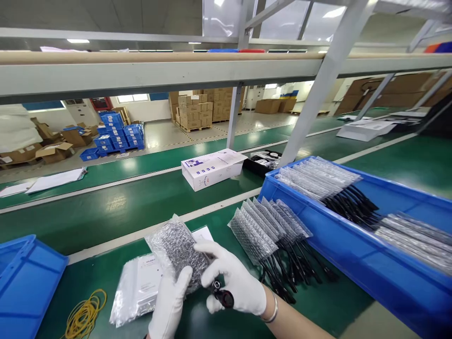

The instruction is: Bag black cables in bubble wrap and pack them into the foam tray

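A bubble-wrap pouch (pixel 178 247) with something dark inside is held in front of me, above the green bench. My left hand (pixel 169 301), in a white glove, grips its lower left edge. On its right side, my right hand (pixel 235 282), gloved too, pinches the pouch, and a black cable connector (pixel 223 296) sticks out by its fingers. Under and behind the pouch lie printed papers in clear plastic bags (pixel 137 287). To the right, several bubble-wrapped pouches (pixel 270 226) lie fanned in a row with black cables (pixel 287 268) trailing toward me.
A large blue bin (pixel 353 254) at right holds more wrapped pouches. Another blue bin (pixel 26 287) stands at left, near yellow rubber bands (pixel 86 313). A white printed box (pixel 213 167) and a black tray (pixel 259 162) sit on the conveyor; a slanted metal post (pixel 318 94) rises behind.
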Motion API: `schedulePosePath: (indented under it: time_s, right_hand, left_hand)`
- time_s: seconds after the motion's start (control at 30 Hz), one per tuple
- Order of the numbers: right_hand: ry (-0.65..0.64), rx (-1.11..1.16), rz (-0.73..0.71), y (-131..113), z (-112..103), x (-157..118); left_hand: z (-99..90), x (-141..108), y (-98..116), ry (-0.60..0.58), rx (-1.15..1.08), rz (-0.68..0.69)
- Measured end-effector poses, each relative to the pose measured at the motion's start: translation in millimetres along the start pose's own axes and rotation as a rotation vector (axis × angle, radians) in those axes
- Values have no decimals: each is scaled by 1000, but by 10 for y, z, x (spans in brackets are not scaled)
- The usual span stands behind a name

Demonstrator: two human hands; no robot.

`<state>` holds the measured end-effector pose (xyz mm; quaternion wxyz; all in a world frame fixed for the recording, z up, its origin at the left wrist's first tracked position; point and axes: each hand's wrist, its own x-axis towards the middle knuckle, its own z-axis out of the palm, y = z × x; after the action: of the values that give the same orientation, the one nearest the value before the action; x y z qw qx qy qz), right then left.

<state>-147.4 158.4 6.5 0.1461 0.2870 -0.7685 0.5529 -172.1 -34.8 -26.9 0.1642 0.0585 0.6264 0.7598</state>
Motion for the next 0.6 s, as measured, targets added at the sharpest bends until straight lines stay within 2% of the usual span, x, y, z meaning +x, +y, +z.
schedulePosePath:
  time_s: [0.13,0.17,0.2,0.27,0.33,0.37,0.47,0.6]
  right_hand:
    - [-265,-29,-48,54,-83,-7]
    - [-290,-44,-38,49,-94,-20]
    - [-273,-49,1,39,-93,-38]
    - [-139,-24,144,18,-50,-85]
    - [-6,67,306,5,38,-119]
    - [20,135,362,5,90,-123]
    - [78,392,410,30,227,-79]
    - [239,622,464,125,260,14]
  left_hand:
    - [-61,10,22,-56,42,-2]
    - [-64,8,29,-58,67,-7]
    - [-62,3,34,-52,103,-4]
    - [-46,-11,39,-48,201,16]
    - [-16,-25,38,-90,301,51]
    - [4,-30,38,-125,343,71]
    - [73,-27,53,-196,469,112]
    - [107,-20,115,-177,566,114]
